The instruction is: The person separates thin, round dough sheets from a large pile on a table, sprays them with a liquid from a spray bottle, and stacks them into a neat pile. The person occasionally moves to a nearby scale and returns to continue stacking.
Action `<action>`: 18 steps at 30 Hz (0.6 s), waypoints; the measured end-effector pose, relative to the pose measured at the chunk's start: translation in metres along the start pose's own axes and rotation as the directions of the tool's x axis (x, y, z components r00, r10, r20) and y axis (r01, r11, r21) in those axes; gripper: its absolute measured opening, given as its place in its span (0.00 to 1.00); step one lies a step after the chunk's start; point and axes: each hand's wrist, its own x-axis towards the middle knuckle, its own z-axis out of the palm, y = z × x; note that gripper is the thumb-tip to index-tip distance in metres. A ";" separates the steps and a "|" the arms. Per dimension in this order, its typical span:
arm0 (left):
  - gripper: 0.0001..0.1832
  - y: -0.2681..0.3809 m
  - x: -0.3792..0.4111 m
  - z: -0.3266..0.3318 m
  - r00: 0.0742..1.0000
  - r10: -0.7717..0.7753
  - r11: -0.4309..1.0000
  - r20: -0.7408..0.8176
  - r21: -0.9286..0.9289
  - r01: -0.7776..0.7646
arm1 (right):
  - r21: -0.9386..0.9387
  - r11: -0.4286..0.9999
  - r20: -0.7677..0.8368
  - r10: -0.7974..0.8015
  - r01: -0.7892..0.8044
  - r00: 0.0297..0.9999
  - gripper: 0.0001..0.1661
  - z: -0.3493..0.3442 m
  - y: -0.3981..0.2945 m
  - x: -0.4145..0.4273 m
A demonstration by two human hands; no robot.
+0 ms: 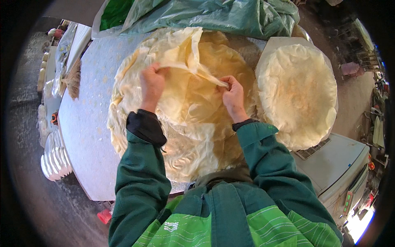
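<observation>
Before me lies a broad pile of thin, pale-yellow sheets, which look like large round flatbreads. My left hand, slightly blurred, pinches the top sheet's lifted edge between thumb and fingers. Further right, my right hand grips another part of that edge, a narrow folded band. Between the hands the band meets a raised fold that runs up towards the far side. Beneath the hands the sheets are wrinkled and overlap; a lighter one hangs over the near part of the pile.
A second round stack of sheets sits on a board at the right, beside a white appliance with a vent. Crumpled green plastic sheeting lies along the table's far edge. A straw brush lies by the left edge of the pale table.
</observation>
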 end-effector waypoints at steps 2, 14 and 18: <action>0.07 0.006 0.013 -0.020 1.000 -0.004 0.998 0.016 0.058 0.003 | 0.025 0.999 0.014 0.028 -0.028 1.000 0.08 -0.006 0.012 0.001; 0.06 0.081 -0.027 0.014 0.849 0.462 0.870 0.256 0.056 -0.490 | -0.753 0.647 -0.075 -0.265 0.119 0.961 0.17 0.016 -0.069 -0.003; 0.06 0.084 -0.028 0.007 0.894 0.378 0.912 0.241 0.067 -0.404 | -0.535 0.837 -0.140 -0.223 0.116 0.965 0.12 -0.006 -0.055 0.023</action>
